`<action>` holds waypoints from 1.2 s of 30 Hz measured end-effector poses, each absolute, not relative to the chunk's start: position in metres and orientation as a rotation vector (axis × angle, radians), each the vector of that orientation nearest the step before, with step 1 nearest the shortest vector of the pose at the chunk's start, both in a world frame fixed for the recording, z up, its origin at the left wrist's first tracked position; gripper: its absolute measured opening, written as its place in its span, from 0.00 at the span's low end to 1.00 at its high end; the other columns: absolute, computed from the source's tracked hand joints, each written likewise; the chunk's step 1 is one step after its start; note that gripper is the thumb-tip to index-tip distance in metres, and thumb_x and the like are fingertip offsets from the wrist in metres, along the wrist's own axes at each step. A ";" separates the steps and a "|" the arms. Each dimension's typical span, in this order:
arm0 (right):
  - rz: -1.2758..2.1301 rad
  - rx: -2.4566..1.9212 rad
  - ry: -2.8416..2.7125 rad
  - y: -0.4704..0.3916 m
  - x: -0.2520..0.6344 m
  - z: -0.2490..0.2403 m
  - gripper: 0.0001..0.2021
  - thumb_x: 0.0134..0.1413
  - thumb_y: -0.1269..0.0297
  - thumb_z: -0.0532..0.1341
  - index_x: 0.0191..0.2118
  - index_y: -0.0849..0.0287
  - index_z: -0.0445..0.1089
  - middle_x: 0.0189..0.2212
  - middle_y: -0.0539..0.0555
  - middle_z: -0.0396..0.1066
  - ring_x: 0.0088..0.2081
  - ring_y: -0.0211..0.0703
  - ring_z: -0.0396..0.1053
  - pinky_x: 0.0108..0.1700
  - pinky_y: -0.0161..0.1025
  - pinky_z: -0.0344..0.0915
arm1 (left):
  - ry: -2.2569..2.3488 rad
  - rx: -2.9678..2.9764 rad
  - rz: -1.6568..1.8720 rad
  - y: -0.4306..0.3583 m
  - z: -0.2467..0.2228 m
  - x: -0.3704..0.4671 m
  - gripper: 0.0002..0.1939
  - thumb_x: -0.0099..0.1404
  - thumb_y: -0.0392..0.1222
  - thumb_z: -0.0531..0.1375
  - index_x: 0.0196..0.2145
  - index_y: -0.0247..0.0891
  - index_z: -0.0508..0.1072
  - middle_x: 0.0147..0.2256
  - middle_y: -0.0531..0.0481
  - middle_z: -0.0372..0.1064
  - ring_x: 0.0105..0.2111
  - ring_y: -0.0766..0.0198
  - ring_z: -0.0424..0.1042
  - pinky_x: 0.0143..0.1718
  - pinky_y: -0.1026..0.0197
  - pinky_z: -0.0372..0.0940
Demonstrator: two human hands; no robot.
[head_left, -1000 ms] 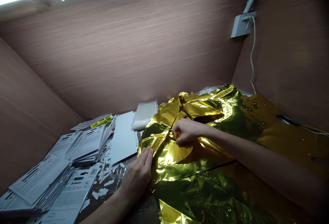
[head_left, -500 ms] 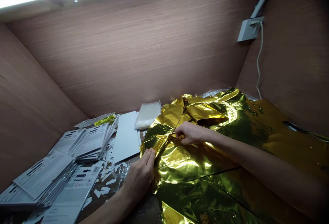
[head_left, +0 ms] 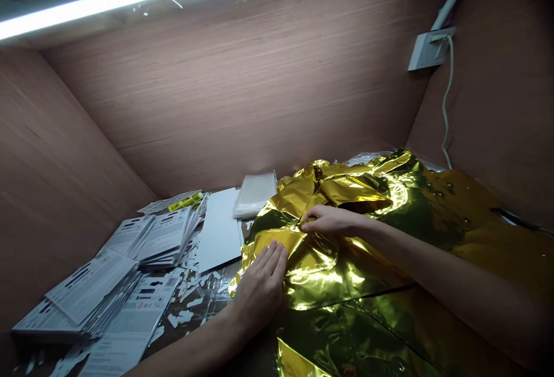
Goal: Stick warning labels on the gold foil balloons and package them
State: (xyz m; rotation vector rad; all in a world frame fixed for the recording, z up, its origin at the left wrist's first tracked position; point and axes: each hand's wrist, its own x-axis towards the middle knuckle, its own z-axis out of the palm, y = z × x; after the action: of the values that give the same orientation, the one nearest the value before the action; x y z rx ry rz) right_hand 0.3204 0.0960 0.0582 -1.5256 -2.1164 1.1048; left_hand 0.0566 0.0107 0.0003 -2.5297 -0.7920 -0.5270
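Note:
Shiny gold foil (head_left: 372,273), crumpled and folded in places, spreads over the middle and right of the table. It looks like a foil balloon or sheet; I cannot tell which. My left hand (head_left: 264,284) lies flat on its left part, fingers stretched out and close together. Just right of it, my right hand (head_left: 324,221) has its fingers curled in a pinch on a fold of the foil. The fingertips of the right hand are partly hidden against the foil.
Stacks of printed white cards (head_left: 95,290) lie at the left, with white paper scraps (head_left: 182,316) beside them. A white sheet (head_left: 220,230) and a pile of clear plastic sleeves (head_left: 256,192) sit behind. A socket (head_left: 430,51) with a cable (head_left: 445,100) is on the wall.
My left hand has moved right, from the foil's left edge onto its surface. The foil there now lies folded over flatter. My right hand still pinches the foil. The view has shifted slightly.

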 end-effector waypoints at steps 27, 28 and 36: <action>1.045 -1.684 -2.193 0.089 0.332 0.077 0.31 0.34 0.61 0.75 0.50 0.57 0.74 0.40 0.54 0.77 0.38 0.48 0.73 0.33 0.36 0.63 | -0.749 -3.253 -0.265 -0.002 0.028 0.065 0.40 0.75 0.54 0.54 0.74 0.32 0.46 0.73 0.35 0.43 0.74 0.44 0.41 0.73 0.37 0.46; 1.011 -1.699 -2.196 0.087 0.330 0.080 0.31 0.36 0.62 0.73 0.52 0.57 0.72 0.37 0.53 0.76 0.35 0.47 0.72 0.30 0.36 0.62 | -0.755 -3.240 -0.258 -0.003 0.028 0.065 0.40 0.75 0.56 0.53 0.75 0.33 0.46 0.73 0.36 0.43 0.74 0.43 0.40 0.73 0.35 0.43; 0.639 -1.613 -2.183 0.050 0.290 0.086 0.27 0.43 0.69 0.64 0.54 0.59 0.67 0.23 0.47 0.67 0.23 0.39 0.62 0.28 0.37 0.55 | -0.900 -3.112 -0.216 -0.011 0.029 0.066 0.40 0.73 0.63 0.51 0.74 0.39 0.49 0.73 0.39 0.49 0.64 0.39 0.60 0.62 0.36 0.56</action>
State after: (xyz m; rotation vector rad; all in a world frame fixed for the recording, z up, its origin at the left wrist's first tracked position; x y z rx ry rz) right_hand 0.2895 0.0496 0.0863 -1.6131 -2.1834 0.6385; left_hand 0.0659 -0.0107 0.0291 -3.1119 -0.9002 -0.2161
